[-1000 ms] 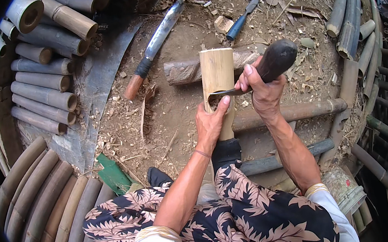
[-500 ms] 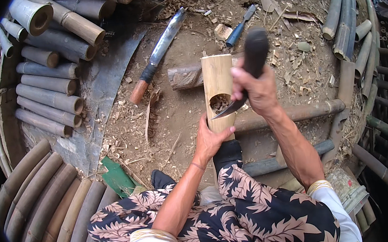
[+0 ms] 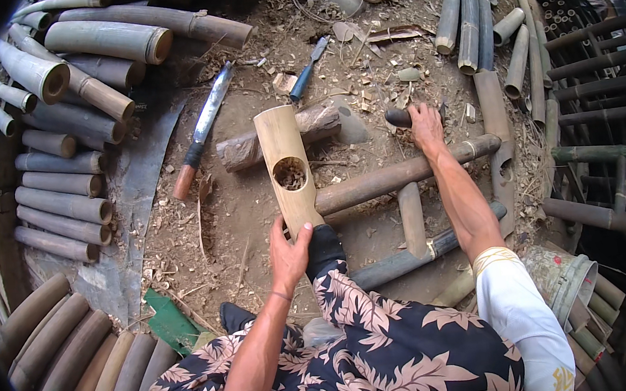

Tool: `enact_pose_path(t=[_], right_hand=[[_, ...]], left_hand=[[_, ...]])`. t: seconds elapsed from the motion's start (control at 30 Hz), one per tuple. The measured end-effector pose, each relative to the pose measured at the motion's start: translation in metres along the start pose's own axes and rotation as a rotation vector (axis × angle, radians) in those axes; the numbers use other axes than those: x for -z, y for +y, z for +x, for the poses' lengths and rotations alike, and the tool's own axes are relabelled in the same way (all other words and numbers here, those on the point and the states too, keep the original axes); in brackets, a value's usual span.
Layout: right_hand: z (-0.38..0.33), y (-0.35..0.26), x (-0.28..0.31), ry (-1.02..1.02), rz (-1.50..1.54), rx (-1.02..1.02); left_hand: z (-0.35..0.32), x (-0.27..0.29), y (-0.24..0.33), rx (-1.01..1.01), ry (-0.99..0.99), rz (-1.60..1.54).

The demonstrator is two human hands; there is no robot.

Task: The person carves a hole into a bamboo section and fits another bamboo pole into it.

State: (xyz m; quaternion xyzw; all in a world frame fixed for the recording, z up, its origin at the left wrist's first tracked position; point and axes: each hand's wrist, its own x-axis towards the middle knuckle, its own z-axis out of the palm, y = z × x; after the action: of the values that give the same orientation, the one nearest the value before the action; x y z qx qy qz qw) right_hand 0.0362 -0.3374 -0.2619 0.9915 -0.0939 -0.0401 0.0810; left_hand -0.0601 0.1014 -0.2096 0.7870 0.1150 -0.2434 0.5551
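Note:
A pale, peeled bamboo tube (image 3: 279,131) with a round hole in its wall leans with its far part over a short log (image 3: 320,123). Around the tube's near end, next to my dark-clad foot, my left hand (image 3: 289,254) is closed, thumb on top. Wood chips show inside the hole. My right hand (image 3: 426,125) is down on the ground to the right, fingers closed over a curved knife (image 3: 398,118); its dark handle sticks out to the left and most of its blade is hidden. A large straight knife (image 3: 205,127) and a blue-handled chisel (image 3: 307,74) lie beyond the log.
Bamboo sections (image 3: 61,185) are stacked at the left, and more poles lie at lower left. A bamboo frame (image 3: 404,177) crosses the ground before me. A whitish bucket (image 3: 561,271) stands at lower right. Shavings litter the dirt.
My right hand has carried the curved knife from above the tube's hole down to the ground at the right. My left hand still grips the tube, which now tilts slightly. The view has shifted right.

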Motion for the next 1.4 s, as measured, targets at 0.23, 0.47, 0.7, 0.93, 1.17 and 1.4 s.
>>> enact_pose_path(t=[0.23, 0.47, 0.7, 0.93, 1.17, 1.4], right_hand=[[-0.082, -0.024, 0.055, 0.339, 0.584, -0.201], [-0.331, -0.007, 0.059, -0.053, 0.236, -0.264], [-0.345, -0.020, 0.012, 0.020, 0.107, -0.009], [-0.333, 0.001, 0.051, 0.052, 0.197, 0.153], [-0.304, 0.077, 0.060, 0.294, 0.265, 0.296], [-0.267, 0.085, 0.147, 0.512, 0.549, 0.217]], left_hand=[[-0.014, -0.006, -0.008, -0.081, 0.050, 0.212], [-0.013, -0.015, -0.024, 0.220, -0.090, -0.304], [-0.029, -0.007, -0.052, 0.522, -0.205, -0.375], [-0.025, -0.003, -0.012, 0.308, -0.278, -0.438], [-0.041, -0.017, 0.129, 0.005, -0.688, -0.717], [-0.089, -0.009, 0.309, -0.269, -0.825, -0.733]])
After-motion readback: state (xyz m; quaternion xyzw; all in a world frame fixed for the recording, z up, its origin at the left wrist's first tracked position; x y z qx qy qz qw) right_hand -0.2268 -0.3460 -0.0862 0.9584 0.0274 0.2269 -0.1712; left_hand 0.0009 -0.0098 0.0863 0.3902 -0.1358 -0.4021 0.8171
